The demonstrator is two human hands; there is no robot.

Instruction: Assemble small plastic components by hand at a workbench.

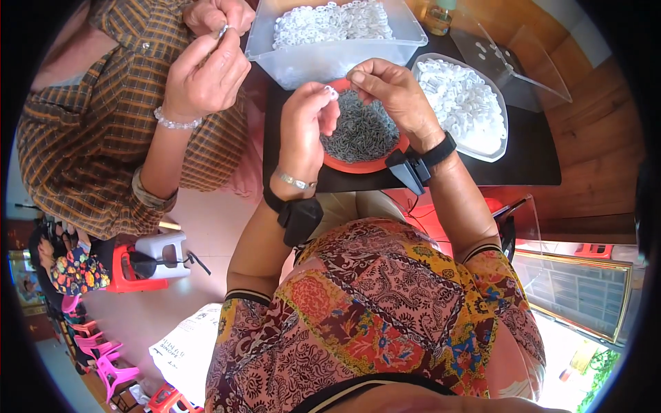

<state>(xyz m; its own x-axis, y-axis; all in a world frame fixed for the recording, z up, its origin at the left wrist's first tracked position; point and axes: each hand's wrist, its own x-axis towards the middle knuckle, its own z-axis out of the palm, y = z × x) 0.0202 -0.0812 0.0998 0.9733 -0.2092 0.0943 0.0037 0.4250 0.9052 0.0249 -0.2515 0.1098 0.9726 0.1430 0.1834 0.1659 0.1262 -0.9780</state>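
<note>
Above a round orange bowl (358, 167) my two hands are raised, a short gap apart. My left hand (306, 124) pinches a small white plastic piece (331, 91) between thumb and forefinger. The fingertips of my right hand (392, 93) are pressed together; whatever they hold is too small or hidden to make out. Many small grey screw-like or nail-like pieces (361, 131) fill the bowl. Just to the right, a white tray (505, 124) is heaped with small white ring-shaped plastic pieces (461, 103).
A large clear tub (296, 62) of similar white pieces stands behind the bowl on the dark table (537, 162). Clear panels (513, 65) and a small bottle (438, 17) are at the back right. Close on my left, a co-worker in a checked shirt (117, 124) handles a small piece.
</note>
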